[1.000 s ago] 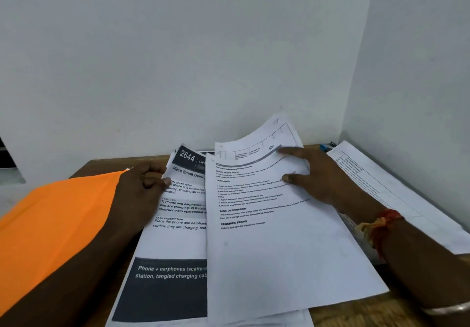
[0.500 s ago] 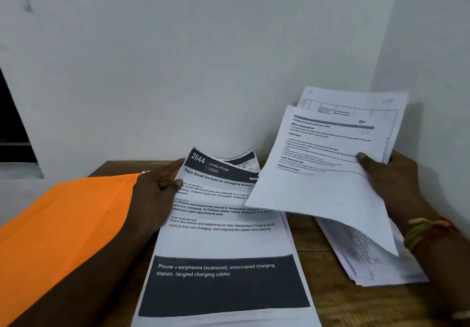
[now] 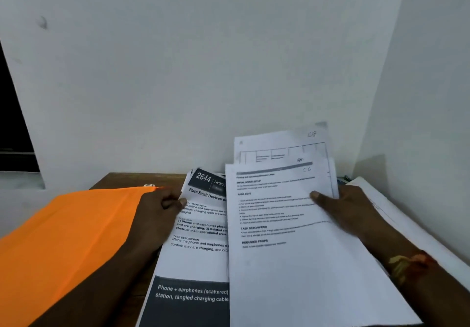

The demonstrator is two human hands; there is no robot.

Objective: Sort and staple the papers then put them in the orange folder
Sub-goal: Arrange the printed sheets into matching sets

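head view, looking down at a wooden tabletop point(image 3: 122, 180) set into the corner of a pale wall point(image 3: 229, 72). we count two hands, one orange folder point(image 3: 63, 237), and three groups of paper. the left hand point(image 3: 162, 209), fingers curled, pinches the left edge of a dark-banded sheet point(image 3: 198, 253) headed "2644"; at least one more like it peeks out behind its top. the right hand point(image 3: 351, 209) grips at least two white sheets point(image 3: 292, 275), thumb on the front, fingers behind; the front one is marked "c6", and the rear one rises above it. they overlap the right part of the dark-banded sheet. a side pile point(image 3: 407, 222) of white paper lies at the far right, along the wall. the orange folder lies at the left, partly under the left forearm; we cannot tell whether it holds anything. the papers in both hands run lengthwise from us toward the wall, headings at the far end. the folder's long axis slants from near left to far right.
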